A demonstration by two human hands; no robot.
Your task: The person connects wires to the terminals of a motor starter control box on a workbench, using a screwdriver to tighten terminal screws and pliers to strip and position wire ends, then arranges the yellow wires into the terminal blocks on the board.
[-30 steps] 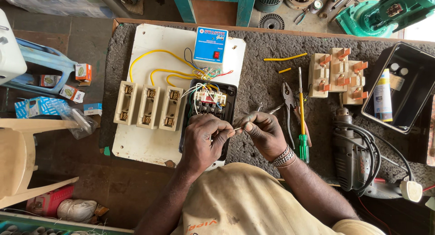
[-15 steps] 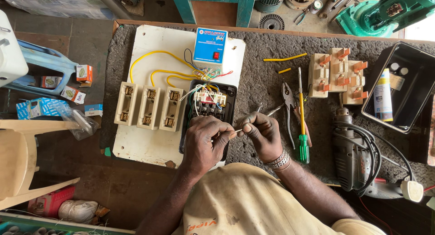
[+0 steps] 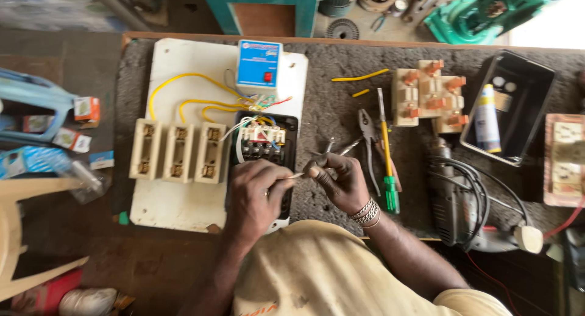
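Step in hand: judged from the pose, the end of a thin pale wire (image 3: 297, 176) is being worked between the two hands, stripped or twisted; which of the two cannot be told.
Left hand (image 3: 255, 197): closed narrow, thumb and fingers pinching the wire, resting over the lower part of the black switch unit (image 3: 263, 146).
Right hand (image 3: 341, 182): fingers curled in a narrow grip on the wire's other end and on a slim metal tool (image 3: 338, 150) whose tips stick out beyond the knuckles; what tool it is cannot be told.
Wire: between the two hands, just in front of the switch unit's terminals.
Board: the white board (image 3: 183, 200) lies under and beyond the left hand, three cream fuse blocks (image 3: 178, 150) to that hand's left, a blue box (image 3: 259, 66) well beyond it.
Spare tools: pliers (image 3: 369, 133) and a green-handled screwdriver (image 3: 387, 163) just right of the right hand.
Next move calls for: probably a steady pinch and a small, careful seating of the wire end in a terminal.
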